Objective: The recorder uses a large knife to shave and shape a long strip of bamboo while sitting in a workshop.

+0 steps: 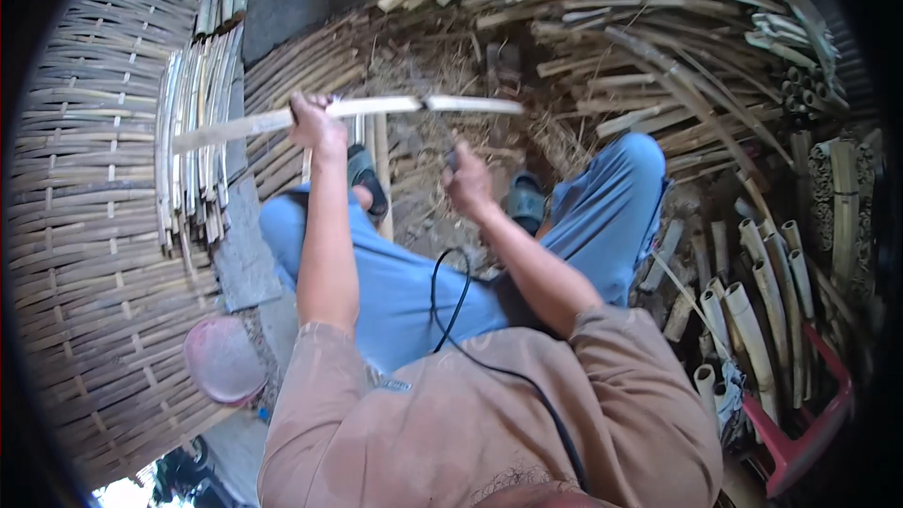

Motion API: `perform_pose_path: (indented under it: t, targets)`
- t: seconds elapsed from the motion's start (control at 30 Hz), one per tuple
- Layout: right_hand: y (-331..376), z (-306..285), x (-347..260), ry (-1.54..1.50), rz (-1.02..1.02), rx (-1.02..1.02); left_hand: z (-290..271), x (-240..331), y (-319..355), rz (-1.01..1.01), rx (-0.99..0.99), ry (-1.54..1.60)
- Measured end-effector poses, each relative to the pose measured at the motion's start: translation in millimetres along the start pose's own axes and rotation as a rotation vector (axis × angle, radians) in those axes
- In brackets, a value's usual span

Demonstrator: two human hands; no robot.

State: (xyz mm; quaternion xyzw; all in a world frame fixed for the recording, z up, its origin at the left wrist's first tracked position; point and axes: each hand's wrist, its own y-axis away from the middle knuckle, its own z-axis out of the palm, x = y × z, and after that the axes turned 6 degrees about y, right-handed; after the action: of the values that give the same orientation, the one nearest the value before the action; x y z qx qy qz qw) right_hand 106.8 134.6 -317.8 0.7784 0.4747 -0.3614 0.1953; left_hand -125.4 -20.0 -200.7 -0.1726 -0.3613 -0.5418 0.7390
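My left hand [316, 128] is raised and gripped around a long pale bamboo strip [235, 128] that lies level across the view, from the left to just above my right hand. My right hand [467, 184] is closed below the strip's right part on a small dark handle [452, 161]. I cannot make out the tool's blade. Both hands are above my knees, in blue trousers [395, 292]. My feet, in dark sandals [525, 200], rest on ground littered with shavings.
A large woven bamboo mat [89, 226] fills the left, with a bundle of split strips [198, 141] on its edge. Piled bamboo slats [649, 47] lie ahead and to the right. Cut bamboo tubes [752, 320] stand by a red crate [809, 433]. A pink round object [224, 359] and a black cable [451, 310] are close by.
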Motion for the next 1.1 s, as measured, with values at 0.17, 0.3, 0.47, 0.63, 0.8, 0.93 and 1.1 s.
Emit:
perform_pose_path:
  t: [0.17, 0.3, 0.47, 0.63, 0.8, 0.93, 1.1]
  targets:
    - [-4, -13, 3, 0.186, 0.161, -0.183, 4, 5, 12, 0.058, -0.026, 0.005]
    - [-12, -20, 16, 0.146, 0.263, -0.114, 7, 0, 17, 0.049, 0.085, 0.013]
    - [1, -2, -1, 0.055, -0.107, -0.101, 11, -5, 16, 0.081, 0.070, 0.046]
    - [-6, -32, 27, 0.237, 0.307, -0.204, 2, 4, 32, 0.090, 0.112, 0.093]
    - [1, -24, 35, 0.214, 0.375, -0.099, 20, -1, 45, 0.085, 0.099, 0.094]
    - [0, -12, 14, 0.166, 0.027, -0.068, 26, 6, 49, 0.069, 0.012, 0.088]
    - [-17, -49, 31, 0.276, 0.255, -0.164, 19, 14, 63, 0.076, -0.110, 0.056]
